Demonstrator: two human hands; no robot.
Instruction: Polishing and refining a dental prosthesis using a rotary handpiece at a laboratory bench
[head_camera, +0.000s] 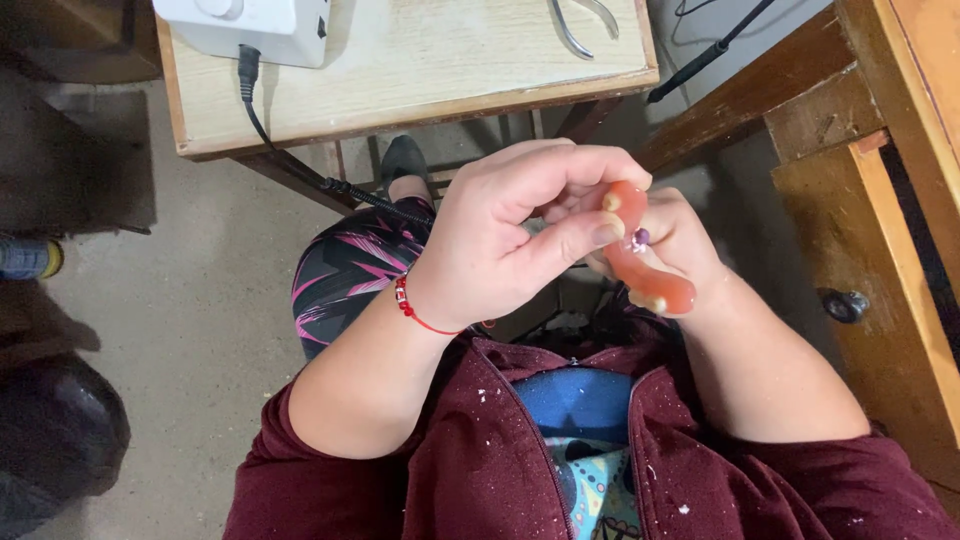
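Fingers (560, 180) of the left hand (500, 235) curl over the top of a pink denture piece (650, 275), with the thumb pressed flat against its near side, so the hand is closed on it in a pinch. Behind and partly under those fingers, the right hand (690, 245) cradles the same piece from the far side; its fingers are mostly hidden, but they wrap the curved pink arch and keep it raised above the lap. A small purple bead-like spot (640, 238) sits on the piece right at the tip of the left thumb, and pale tooth-like stubs show at both ends of the arch. Around the left wrist runs a red bead bracelet (408, 303). Below the fingers lie the dark red jacket sleeves (400, 470), speckled with white dust, and patterned leggings (350, 265). Beyond the fingers stands a low wooden table (420, 70) bearing a white box (250, 25) with a black cable (300, 160) and metal pliers (580, 22). To the right of the fingers is a wooden bench (880, 200).
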